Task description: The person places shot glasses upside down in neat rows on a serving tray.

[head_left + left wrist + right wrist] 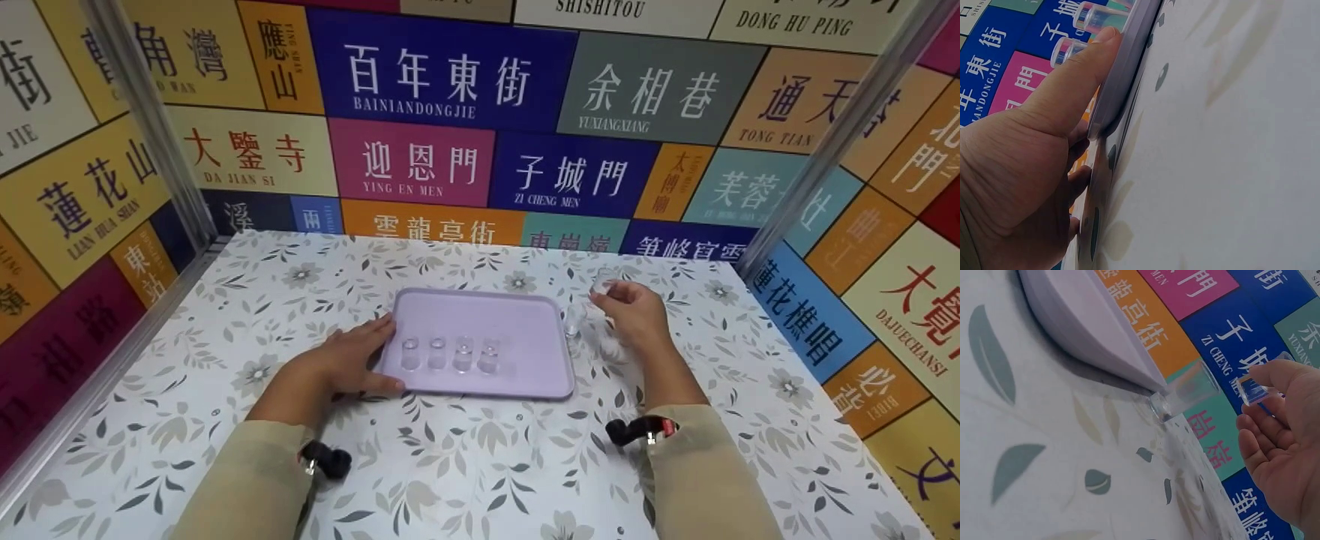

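Observation:
A shallow lilac tray (480,311) lies on the table with several small clear shot glasses (463,355) standing in a row near its front side. My left hand (346,361) rests at the tray's left end, fingers extended along the edge and the thumb (1081,73) lying at the front corner. Beyond the tray's right edge, my right hand (639,313) pinches a clear shot glass (1255,391) between thumb and fingers, raised over the table. Another shot glass (1188,391) stands upright on the table close beside the tray's right edge.
A white cloth with a grey leaf and flower print covers the table (450,465). Colourful sign-printed panels (442,75) rise behind and on both sides, with clear upright posts (817,127) at the corners.

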A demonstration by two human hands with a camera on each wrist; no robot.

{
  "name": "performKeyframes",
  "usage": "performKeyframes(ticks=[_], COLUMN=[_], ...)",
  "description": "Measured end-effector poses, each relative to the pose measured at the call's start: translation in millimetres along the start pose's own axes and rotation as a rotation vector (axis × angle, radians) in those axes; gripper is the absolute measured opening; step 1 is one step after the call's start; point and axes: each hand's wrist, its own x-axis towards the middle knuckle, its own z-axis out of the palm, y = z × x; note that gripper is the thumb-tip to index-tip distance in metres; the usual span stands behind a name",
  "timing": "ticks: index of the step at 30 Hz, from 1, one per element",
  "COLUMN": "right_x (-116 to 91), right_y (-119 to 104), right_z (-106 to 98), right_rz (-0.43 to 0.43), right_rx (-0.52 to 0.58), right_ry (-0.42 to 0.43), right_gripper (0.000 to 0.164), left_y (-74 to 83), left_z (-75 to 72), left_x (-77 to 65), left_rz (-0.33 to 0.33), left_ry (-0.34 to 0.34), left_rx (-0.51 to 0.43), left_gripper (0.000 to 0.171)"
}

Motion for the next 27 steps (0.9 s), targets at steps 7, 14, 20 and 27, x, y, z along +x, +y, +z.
performKeyframes(ticks=[7, 14, 20, 27], right_x=[-5.5, -11.3, -20.1, -34.6], right_y=[-13.8, -18.5, -25.1, -35.2], right_z=[2.4, 11.2, 19.9, 27.8], right_rz=[-0.013, -0.097, -0.143, -0.248], right_rx=[0.046, 0.085, 0.103, 0.169], right_ry=[0.034, 0.029, -0.027, -0.142], right_gripper=[0.054, 0.045, 0.049, 0.045], left_y=[-1.4, -2.1, -1.8, -0.9], left_z=[0.7, 1.3, 1.3, 0.4], left_x=[2.2, 2.9, 2.6, 1.7], left_rz=[-0.028, -0.045, -0.042, 0.001], left_ry=[-0.008, -0.007, -0.004, 0.001], left_rx=[-0.004, -0.016, -0.027, 0.004], left_gripper=[0.127, 0.129, 0.130, 0.129])
